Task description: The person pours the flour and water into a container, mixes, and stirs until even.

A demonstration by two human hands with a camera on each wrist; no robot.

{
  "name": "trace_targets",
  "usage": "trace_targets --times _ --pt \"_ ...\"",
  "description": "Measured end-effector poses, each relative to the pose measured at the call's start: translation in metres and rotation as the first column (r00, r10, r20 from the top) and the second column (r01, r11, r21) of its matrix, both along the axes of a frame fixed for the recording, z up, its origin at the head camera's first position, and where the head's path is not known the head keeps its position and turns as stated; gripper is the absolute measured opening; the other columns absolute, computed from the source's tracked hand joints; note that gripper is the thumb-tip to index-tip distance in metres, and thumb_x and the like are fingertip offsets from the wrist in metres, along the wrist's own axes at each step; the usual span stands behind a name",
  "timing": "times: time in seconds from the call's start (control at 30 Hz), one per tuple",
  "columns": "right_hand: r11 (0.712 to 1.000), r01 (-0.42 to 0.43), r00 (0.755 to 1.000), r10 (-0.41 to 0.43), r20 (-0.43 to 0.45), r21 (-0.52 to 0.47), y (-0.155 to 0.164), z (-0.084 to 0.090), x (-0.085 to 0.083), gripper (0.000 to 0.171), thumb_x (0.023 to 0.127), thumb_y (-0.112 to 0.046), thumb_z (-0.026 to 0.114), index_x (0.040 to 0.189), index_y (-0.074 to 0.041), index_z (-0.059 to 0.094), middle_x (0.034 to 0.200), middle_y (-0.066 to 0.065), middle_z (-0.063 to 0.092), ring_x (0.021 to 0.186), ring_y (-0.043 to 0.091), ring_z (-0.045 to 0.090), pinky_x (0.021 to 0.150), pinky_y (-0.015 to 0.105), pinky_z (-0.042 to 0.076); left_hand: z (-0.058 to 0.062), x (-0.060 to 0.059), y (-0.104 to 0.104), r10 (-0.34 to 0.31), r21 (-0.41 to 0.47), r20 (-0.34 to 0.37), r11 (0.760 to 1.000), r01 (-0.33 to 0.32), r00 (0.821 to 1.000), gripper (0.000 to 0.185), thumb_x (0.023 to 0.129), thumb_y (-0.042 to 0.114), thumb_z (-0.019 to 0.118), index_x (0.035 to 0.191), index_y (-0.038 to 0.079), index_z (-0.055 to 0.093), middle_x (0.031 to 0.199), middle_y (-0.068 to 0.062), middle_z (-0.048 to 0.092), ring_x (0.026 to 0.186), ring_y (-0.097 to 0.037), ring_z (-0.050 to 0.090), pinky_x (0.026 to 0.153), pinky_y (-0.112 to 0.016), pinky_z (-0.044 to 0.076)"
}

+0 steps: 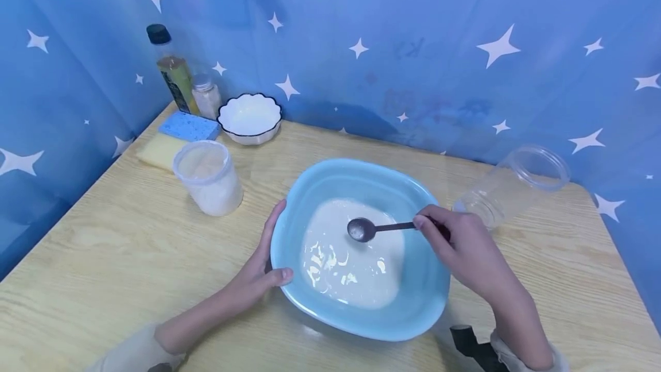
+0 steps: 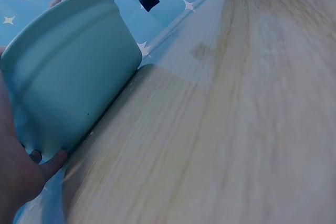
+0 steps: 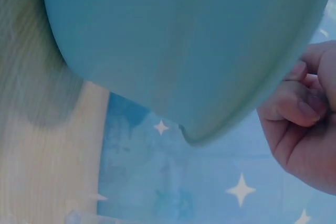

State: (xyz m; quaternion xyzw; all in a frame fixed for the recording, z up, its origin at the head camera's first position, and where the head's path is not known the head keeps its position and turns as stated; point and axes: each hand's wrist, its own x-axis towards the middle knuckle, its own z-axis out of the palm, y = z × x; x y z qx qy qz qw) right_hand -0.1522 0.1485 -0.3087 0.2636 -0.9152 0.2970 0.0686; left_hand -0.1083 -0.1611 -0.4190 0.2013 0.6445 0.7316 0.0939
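Note:
A light blue basin (image 1: 358, 326) stands on the table with a pool of glossy white liquid (image 1: 356, 280) in it. At its left side, my left hand (image 1: 255, 283) holds the basin, thumb at the rim and fingers spread along the outer wall. My right hand (image 1: 467, 251) pinches the handle of a dark spoon (image 1: 395, 227) above the basin's right part. The spoon's bowl is over the liquid and has a little white in it. In the right wrist view the curled fingers (image 3: 291, 103) show beyond the basin wall (image 3: 157, 35), which hides the spoon.
A tub of white powder (image 1: 214, 188) stands left of the basin, near a yellow sponge (image 1: 159, 151) and a blue sponge (image 1: 190, 126). Behind are an oil bottle (image 1: 177, 80), a small jar (image 1: 206, 99) and a white scalloped bowl (image 1: 250, 116). A clear plastic container (image 1: 508, 185) stands right.

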Motion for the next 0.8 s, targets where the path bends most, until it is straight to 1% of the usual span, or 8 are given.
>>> trace_targets --times 0.13,0.23,0.3,0.4,0.5,0.63,0.73,0.8 --pt "0.999 -0.048 0.998 0.047 0.039 0.015 -0.010 -0.006 0.004 0.015 0.092 -0.011 0.056 0.079 -0.016 0.061 0.053 -0.014 0.032 0.043 0.000 0.028 0.038 0.018 0.029 -0.001 0.006 0.000 0.002 -0.003 0.035 1.000 -0.002 0.999 0.091 0.083 0.011 0.055 0.149 0.035 -0.002 0.154 0.000 -0.001 0.130 -0.044 0.023 0.087 -0.040 0.049" --pt "0.998 -0.070 0.996 0.069 0.057 0.008 -0.021 -0.010 0.005 0.016 0.093 -0.013 0.055 0.078 -0.016 0.060 0.053 -0.014 0.032 0.043 0.000 0.028 0.039 0.019 0.029 0.000 0.008 -0.002 0.029 -0.017 0.052 0.999 -0.028 0.998 0.091 0.082 0.011 0.056 0.149 0.036 -0.001 0.153 -0.004 0.001 0.127 -0.047 0.026 0.083 -0.040 0.052" --pt "0.998 -0.064 0.997 0.064 0.053 -0.003 -0.028 -0.012 0.006 0.018 0.093 -0.013 0.055 0.077 -0.017 0.059 0.053 -0.013 0.031 0.044 0.000 0.028 0.039 0.019 0.028 0.001 0.008 -0.003 0.039 -0.025 0.051 0.999 -0.038 0.998 0.091 0.081 0.011 0.056 0.149 0.036 0.000 0.153 -0.005 0.002 0.127 -0.047 0.027 0.083 -0.039 0.052" --pt "0.997 -0.071 0.996 0.072 0.045 -0.028 -0.035 -0.013 0.007 0.018 0.092 -0.009 0.056 0.076 -0.015 0.060 0.053 -0.013 0.031 0.044 -0.001 0.028 0.038 0.018 0.028 0.002 0.006 -0.003 0.032 -0.030 0.029 0.999 -0.031 0.999 0.091 0.082 0.010 0.055 0.149 0.035 -0.001 0.154 -0.005 0.001 0.128 -0.046 0.026 0.087 -0.038 0.050" --pt "0.992 -0.117 0.991 0.120 0.052 -0.049 -0.040 -0.013 0.010 0.018 0.091 -0.007 0.057 0.076 -0.015 0.060 0.054 -0.015 0.031 0.045 -0.002 0.029 0.039 0.017 0.029 0.001 0.003 -0.002 0.022 -0.033 0.005 0.999 -0.022 1.000 0.091 0.082 0.011 0.055 0.149 0.034 -0.002 0.154 -0.006 0.001 0.128 -0.045 0.026 0.089 -0.038 0.048" --pt "0.980 -0.185 0.981 0.189 0.052 -0.071 -0.045 -0.013 0.016 0.017 0.090 -0.007 0.057 0.076 -0.016 0.060 0.056 -0.016 0.030 0.046 -0.004 0.029 0.039 0.016 0.030 -0.001 0.001 -0.001 0.015 -0.015 -0.004 1.000 -0.015 1.000 0.092 0.081 0.012 0.056 0.149 0.034 -0.002 0.154 -0.007 0.001 0.129 -0.047 0.025 0.087 -0.040 0.049" --pt "0.974 -0.215 0.974 0.219 0.051 -0.073 -0.050 -0.016 0.019 0.018 0.091 -0.007 0.057 0.075 -0.016 0.060 0.056 -0.017 0.030 0.047 -0.005 0.028 0.040 0.015 0.030 -0.001 0.000 0.000 0.011 -0.004 -0.006 1.000 -0.011 1.000 0.092 0.081 0.013 0.056 0.149 0.033 -0.002 0.154 -0.006 0.000 0.129 -0.048 0.022 0.085 -0.041 0.050" --pt "0.973 -0.224 0.973 0.226 0.039 -0.055 -0.054 -0.020 0.021 0.018 0.090 -0.007 0.056 0.075 -0.015 0.060 0.056 -0.016 0.030 0.047 -0.004 0.027 0.040 0.015 0.029 -0.001 0.000 0.000 0.011 0.000 -0.007 1.000 -0.011 1.000 0.092 0.081 0.012 0.056 0.149 0.033 -0.002 0.154 -0.005 -0.001 0.129 -0.048 0.021 0.083 -0.041 0.051"
